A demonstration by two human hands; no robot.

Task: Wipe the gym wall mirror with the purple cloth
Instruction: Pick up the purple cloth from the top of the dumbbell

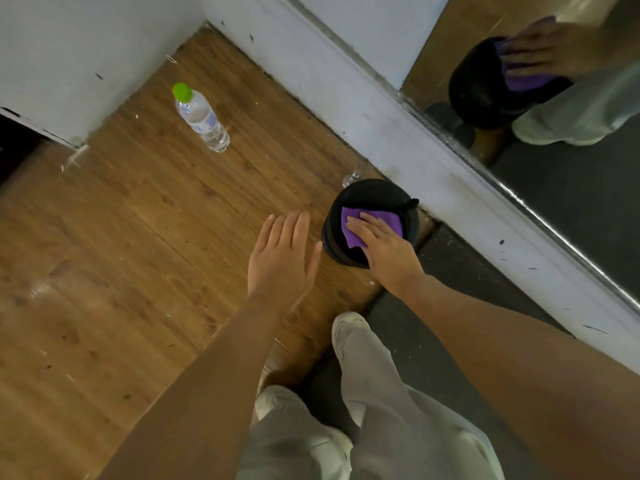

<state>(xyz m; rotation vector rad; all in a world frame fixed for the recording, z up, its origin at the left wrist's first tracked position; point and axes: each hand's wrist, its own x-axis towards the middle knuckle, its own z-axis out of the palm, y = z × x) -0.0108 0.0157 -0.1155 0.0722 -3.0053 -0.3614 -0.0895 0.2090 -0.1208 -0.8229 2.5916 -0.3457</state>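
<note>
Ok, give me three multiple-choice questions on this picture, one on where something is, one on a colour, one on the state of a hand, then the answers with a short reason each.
1. Where does the purple cloth lie?
A. In the open top of the black bucket
B. Flat on the wooden floor
C. Draped over the water bottle

2. What colour is the cap of the water bottle?
A. Red
B. Green
C. White

3. How is the left hand?
A. Gripping the bottle
B. Pressed on the mirror
C. Open in the air, holding nothing

Answers:
1 A, the cloth sits inside the bucket's rim under the right hand, whose straight fingers rest on it.
2 B, the cap is bright green.
3 C, its fingers are straight and nothing is in it.
</note>
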